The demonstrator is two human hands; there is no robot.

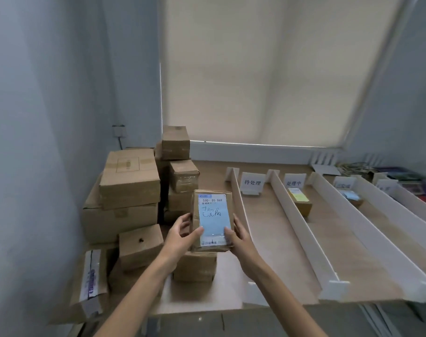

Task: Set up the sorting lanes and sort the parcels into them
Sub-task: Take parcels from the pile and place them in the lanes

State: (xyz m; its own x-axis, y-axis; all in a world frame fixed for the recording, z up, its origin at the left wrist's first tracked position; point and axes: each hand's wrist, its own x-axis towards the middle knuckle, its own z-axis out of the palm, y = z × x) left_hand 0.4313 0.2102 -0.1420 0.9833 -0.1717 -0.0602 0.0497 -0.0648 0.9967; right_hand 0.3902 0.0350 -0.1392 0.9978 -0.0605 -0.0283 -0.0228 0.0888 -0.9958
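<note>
I hold a small brown parcel [213,210] with a pale blue handwritten label up in front of me, above the table. My left hand [182,235] grips its lower left side, thumb on the label. My right hand [238,235] grips its lower right side in the same way. To the right, white dividers [292,220] form several lanes on the wooden table [267,229]. White sign cards [252,183] stand at the lanes' far ends. One parcel with a yellow label [299,200] lies in the second lane, another with a blue label [351,198] in the third.
A pile of brown cardboard boxes [129,190] fills the table's left side against the wall. A small box [195,266] sits right under the held parcel. Cables and coloured items [401,176] clutter the far right corner. The table's front edge [255,306] is close to me.
</note>
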